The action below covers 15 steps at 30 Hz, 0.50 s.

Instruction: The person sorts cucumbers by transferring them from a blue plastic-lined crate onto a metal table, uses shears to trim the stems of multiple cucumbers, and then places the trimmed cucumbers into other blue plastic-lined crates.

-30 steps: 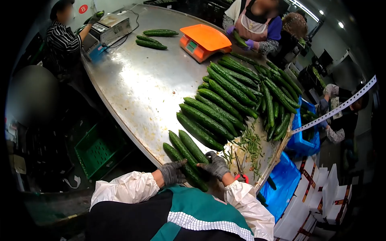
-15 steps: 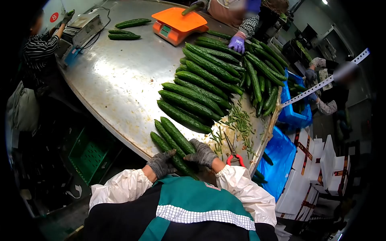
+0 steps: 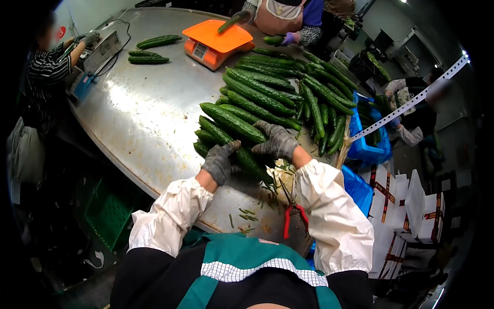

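Note:
Both my hands wear grey knit gloves and press around a small group of long, bumpy cucumbers [image 3: 232,123] at the near end of the row. My left hand [image 3: 221,162] closes on their near-left side, fingers over a dark cucumber [image 3: 252,167]. On the other side my right hand [image 3: 278,141] curls against the cucumber ends, thumb towards the left hand. How many they grip is partly hidden. Just below my right wrist lie red-handled scissors [image 3: 295,213], among short green stem bits [image 3: 248,213] on the metal table [image 3: 154,103].
More cucumbers [image 3: 262,95] lie beyond, others piled at right. An orange scale [image 3: 218,41] holds one cucumber; a co-worker behind it holds another in a purple glove [image 3: 289,38]. Blue-lined crates [image 3: 368,149] and white foam boxes [image 3: 424,216] stand right. Another person is at left.
My hands have moved forward with the cucumbers, from the table's near edge to the row. The co-worker's purple-gloved hand has lifted from the pile with a cucumber.

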{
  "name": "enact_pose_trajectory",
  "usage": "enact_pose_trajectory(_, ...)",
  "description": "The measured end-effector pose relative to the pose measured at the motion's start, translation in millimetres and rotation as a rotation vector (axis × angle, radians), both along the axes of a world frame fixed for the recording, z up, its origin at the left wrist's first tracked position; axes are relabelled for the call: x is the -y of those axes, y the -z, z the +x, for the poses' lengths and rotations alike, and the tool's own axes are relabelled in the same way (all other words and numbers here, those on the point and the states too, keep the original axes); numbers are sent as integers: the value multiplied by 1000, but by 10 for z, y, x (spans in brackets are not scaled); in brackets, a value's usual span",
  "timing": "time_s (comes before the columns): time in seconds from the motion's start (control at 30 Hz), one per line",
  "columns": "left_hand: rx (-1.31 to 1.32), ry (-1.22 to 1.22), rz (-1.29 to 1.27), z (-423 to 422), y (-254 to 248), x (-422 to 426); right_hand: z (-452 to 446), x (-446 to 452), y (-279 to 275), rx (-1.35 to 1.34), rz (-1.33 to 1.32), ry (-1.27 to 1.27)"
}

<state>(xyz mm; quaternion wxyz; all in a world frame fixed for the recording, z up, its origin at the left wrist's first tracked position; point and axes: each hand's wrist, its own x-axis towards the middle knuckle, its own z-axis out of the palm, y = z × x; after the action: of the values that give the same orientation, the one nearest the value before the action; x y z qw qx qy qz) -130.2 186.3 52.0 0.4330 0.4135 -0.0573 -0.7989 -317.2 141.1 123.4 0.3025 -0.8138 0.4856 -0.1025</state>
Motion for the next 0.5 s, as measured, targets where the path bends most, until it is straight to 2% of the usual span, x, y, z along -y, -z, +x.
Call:
enact_pose_trajectory(0.03,-3,7,-9,-4,266,123,-23,110,45,-3,-9,7)
enact_pose_trajectory(0.07,301,139,-356,-1,774,307,-48,222,126,-38,-39,-7)
enact_pose_trajectory(0.13,601,266,-707,-69,873,460,-80,375,195,-78,-71,-18)
enact_pose_trajectory(0.2,119,85,-40,-176,227,422,-109,460,231,-148,13,3)
enact_pose_trajectory(0.23,-51,-9,80,-176,90,434,-106,477,181,-188,20,18)
enact_pose_trajectory(0.27,-50,4,85,-194,102,503,-122,497,210,-188,26,31)
enact_pose_trajectory(0.33,-8,-204,254,-190,150,623,-163,525,283,-184,-61,160)
enact_pose_trajectory(0.37,-107,-128,135,-123,153,607,-145,517,228,-216,-34,173)
enact_pose_trajectory(0.5,-12,78,108,-11,-8,641,-78,369,286,-261,-216,225)
